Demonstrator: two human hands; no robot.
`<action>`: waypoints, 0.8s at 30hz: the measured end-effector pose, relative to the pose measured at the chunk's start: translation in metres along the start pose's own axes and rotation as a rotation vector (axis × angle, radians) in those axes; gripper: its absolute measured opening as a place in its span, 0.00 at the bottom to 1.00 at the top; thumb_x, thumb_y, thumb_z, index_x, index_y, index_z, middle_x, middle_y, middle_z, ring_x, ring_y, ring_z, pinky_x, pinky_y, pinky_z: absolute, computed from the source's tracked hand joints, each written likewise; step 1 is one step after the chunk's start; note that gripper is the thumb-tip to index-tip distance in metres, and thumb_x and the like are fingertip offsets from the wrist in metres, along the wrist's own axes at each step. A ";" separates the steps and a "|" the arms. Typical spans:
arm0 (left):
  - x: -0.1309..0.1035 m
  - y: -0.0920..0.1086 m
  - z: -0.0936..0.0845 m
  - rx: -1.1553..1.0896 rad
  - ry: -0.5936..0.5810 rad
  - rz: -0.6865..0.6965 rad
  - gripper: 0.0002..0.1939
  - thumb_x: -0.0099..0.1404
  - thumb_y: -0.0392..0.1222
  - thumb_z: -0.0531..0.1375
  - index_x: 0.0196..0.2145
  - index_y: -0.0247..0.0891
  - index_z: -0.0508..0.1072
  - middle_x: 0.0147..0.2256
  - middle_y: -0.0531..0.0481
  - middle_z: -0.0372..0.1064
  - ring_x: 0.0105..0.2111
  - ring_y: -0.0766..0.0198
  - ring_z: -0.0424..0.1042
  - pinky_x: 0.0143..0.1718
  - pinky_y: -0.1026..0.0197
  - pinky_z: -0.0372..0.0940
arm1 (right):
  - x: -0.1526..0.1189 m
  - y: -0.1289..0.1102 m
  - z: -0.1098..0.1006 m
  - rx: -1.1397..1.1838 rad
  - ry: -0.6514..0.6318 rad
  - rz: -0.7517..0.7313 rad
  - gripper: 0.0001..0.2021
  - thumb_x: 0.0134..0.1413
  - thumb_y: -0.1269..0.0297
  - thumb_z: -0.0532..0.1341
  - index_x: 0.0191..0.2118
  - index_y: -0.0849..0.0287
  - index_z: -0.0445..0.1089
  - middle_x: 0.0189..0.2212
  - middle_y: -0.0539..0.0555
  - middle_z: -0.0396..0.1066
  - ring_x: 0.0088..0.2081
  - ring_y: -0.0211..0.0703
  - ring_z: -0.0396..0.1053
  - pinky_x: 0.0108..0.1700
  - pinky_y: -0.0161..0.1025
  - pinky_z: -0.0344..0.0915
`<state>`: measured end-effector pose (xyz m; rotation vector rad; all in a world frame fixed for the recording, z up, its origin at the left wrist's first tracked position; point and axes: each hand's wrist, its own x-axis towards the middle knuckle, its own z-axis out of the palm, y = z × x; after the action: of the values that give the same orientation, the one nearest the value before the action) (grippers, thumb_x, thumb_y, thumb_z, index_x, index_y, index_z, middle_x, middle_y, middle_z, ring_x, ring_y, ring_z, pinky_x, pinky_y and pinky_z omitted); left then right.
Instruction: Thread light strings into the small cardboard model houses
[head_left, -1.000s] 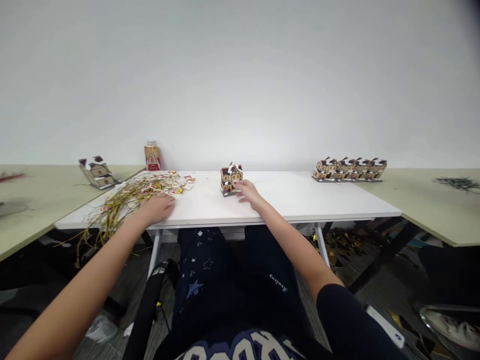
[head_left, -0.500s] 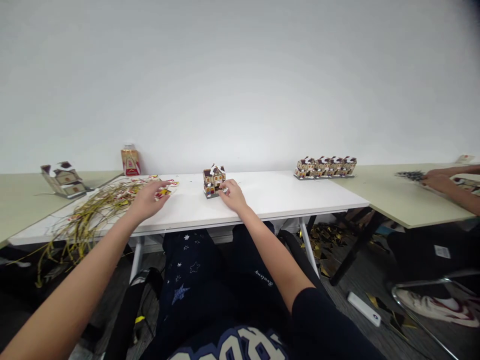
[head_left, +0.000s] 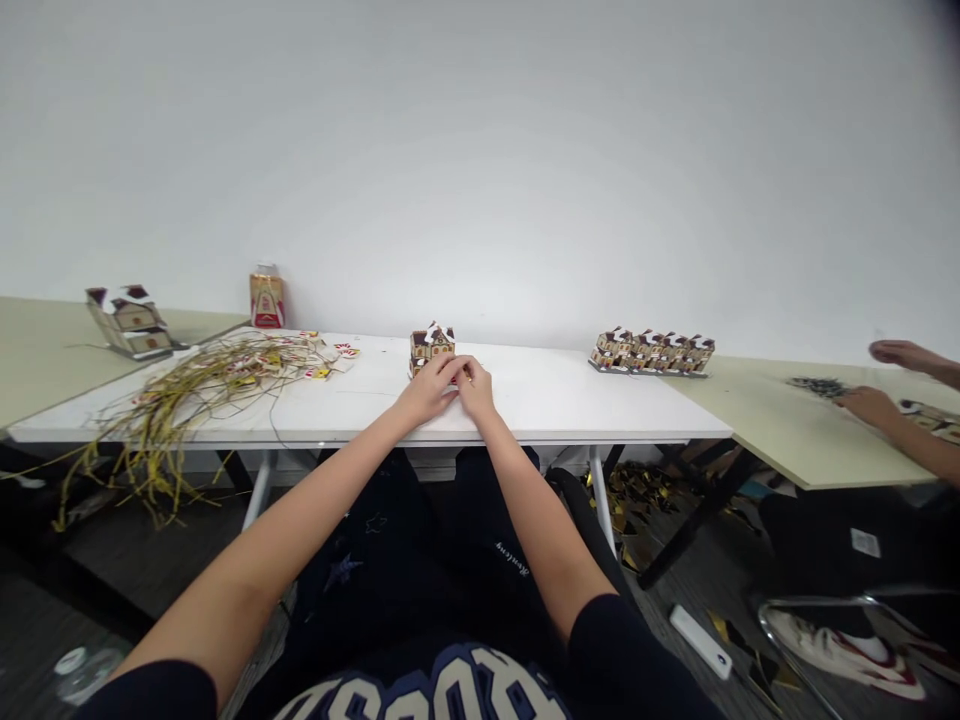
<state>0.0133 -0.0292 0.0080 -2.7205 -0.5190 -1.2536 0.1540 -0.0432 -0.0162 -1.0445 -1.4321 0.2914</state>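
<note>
Capped bottle [head_left: 267, 300]: 1, at 11 o'clock; label hides its contents.
Floor bottle [head_left: 88, 675]: 1, at 8 o'clock; contents indistinct.
Model house [head_left: 433, 341]: 1, before you at 12 o'clock, lower front hidden by your hands.
House row [head_left: 651, 352]: 4, at 2 o'clock.
Lone house [head_left: 135, 325]: 1, at 10 o'clock.
Your left hand [head_left: 426, 395], right hand [head_left: 475, 390]: fingers curled, meeting at the model house; grip cannot be told.
Yellow strips [head_left: 172, 395]: tangled, uncountable, at 10 o'clock.
</note>
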 end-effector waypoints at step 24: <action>-0.010 -0.014 -0.048 0.373 -0.395 -0.333 0.15 0.70 0.39 0.50 0.41 0.40 0.77 0.42 0.44 0.76 0.42 0.57 0.75 0.41 0.59 0.65 | -0.008 -0.025 0.001 -0.456 0.159 0.031 0.19 0.64 0.65 0.50 0.59 0.60 0.61 0.58 0.67 0.62 0.58 0.55 0.60 0.60 0.53 0.54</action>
<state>-0.0315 -0.0300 0.0312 -2.6180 -1.1563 -0.5718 0.1414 -0.0629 -0.0033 -1.4247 -1.3689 -0.1032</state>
